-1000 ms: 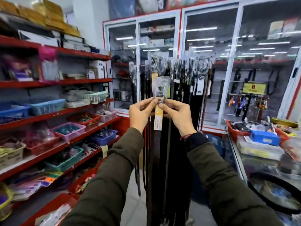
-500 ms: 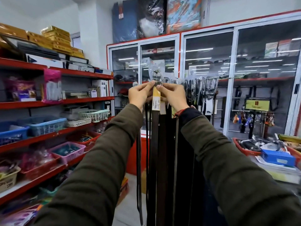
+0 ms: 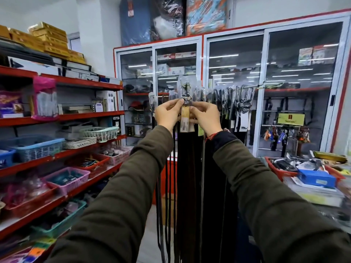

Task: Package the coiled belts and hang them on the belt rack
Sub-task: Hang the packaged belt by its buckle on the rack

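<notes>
Both arms are raised in front of me. My left hand (image 3: 168,112) and my right hand (image 3: 204,115) pinch the top of a dark belt (image 3: 187,168) that hangs straight down. A clear plastic sleeve (image 3: 185,88) covers its buckle end above my fingers, and a yellow and white tag (image 3: 184,120) dangles between my hands. Just behind runs the belt rack (image 3: 245,87), a horizontal metal bar crowded with several other bagged, hanging belts (image 3: 228,103). Whether the sleeve's top is on the bar is hidden by the plastic.
Red shelves (image 3: 62,116) with baskets and boxes line the left side. Glass-door cabinets (image 3: 235,73) stand behind the rack. A counter at right carries a red tray (image 3: 275,170) of goods and a blue box (image 3: 316,179).
My hands have lifted the belt's top from chest height up to the rack's level, and my view has tilted upward. Over the last half second the hands have stayed nearly still.
</notes>
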